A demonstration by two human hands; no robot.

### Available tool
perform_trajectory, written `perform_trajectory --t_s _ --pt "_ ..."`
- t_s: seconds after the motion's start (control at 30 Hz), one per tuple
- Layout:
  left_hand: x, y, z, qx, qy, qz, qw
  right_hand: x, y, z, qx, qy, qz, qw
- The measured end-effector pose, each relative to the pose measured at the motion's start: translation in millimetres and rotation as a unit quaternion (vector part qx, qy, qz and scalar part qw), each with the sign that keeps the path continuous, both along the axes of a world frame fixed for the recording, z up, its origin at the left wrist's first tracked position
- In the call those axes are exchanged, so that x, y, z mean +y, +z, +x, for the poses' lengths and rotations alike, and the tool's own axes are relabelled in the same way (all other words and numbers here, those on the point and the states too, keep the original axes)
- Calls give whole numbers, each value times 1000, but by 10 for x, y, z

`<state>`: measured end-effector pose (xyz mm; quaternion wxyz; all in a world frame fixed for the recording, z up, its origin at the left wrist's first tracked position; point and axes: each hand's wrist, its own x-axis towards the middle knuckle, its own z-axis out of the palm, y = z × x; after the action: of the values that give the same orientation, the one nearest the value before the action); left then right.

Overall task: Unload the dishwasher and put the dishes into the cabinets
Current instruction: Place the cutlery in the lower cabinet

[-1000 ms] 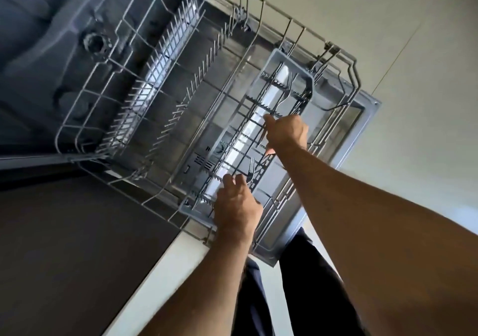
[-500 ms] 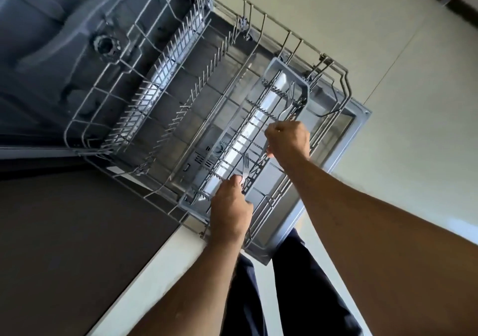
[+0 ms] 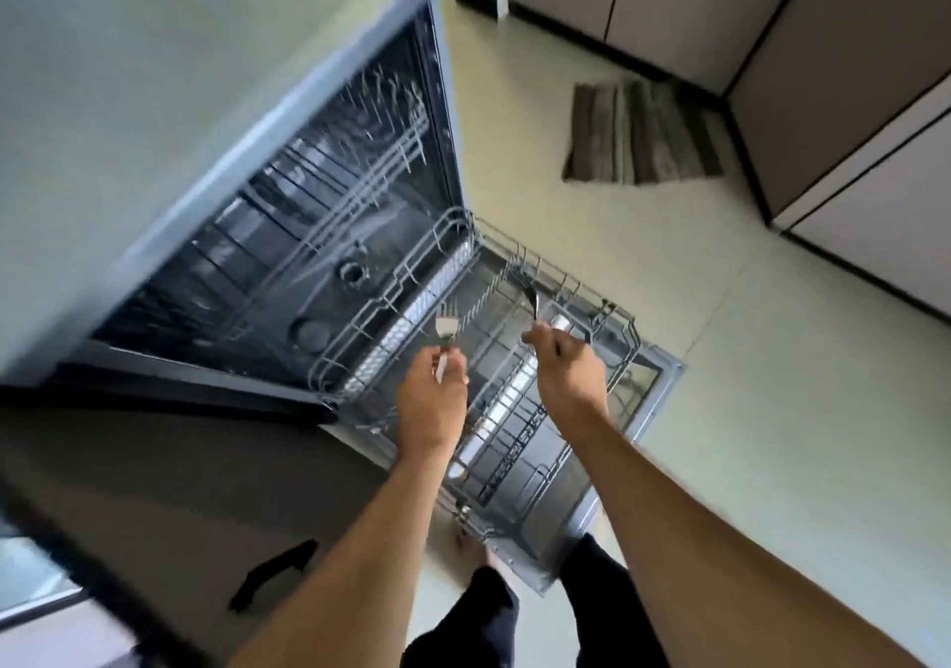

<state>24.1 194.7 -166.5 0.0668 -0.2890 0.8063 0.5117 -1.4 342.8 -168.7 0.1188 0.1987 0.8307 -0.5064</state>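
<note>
The dishwasher (image 3: 288,235) stands open with its lower wire rack (image 3: 612,338) pulled out over the dropped door (image 3: 664,389). A grey cutlery basket (image 3: 514,420) sits in the rack below my hands. My left hand (image 3: 432,400) grips a silver fork (image 3: 445,330) by its handle, tines up, above the rack. My right hand (image 3: 568,369) pinches a second piece of cutlery (image 3: 532,302), blurred, also lifted above the rack. The rest of the rack looks bare of dishes.
A pale countertop (image 3: 128,75) overhangs the dishwasher at the upper left. A dark cabinet front with a black handle (image 3: 273,575) is at the lower left. A striped mat (image 3: 638,132) lies on the tiled floor, with tall cabinets (image 3: 772,24) behind it.
Both hands have lifted out of the cutlery basket, each now holding a piece of cutlery. My head has risen and turned, so the counter, floor mat and far cabinets came into view.
</note>
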Motion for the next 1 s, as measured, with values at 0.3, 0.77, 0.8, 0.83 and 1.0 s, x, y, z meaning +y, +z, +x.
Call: perform_trajectory --t_s 0.3,0.77,0.8,0.83,1.0 --pt "-11 1543 215 82 25 28 996 -86 1498 209 48 84 16 995" --pt "-185 2431 681 151 61 256 953 -121 2590 242 102 176 34 979" --pt "-162 2462 733 151 66 249 954 -136 2621 279 106 189 33 976" --pt "-130 2497 823 153 76 242 955 -139 2655 341 110 205 33 972" --pt "-34 2600 1318 161 170 254 938 -83 2725 644 126 270 45 953"
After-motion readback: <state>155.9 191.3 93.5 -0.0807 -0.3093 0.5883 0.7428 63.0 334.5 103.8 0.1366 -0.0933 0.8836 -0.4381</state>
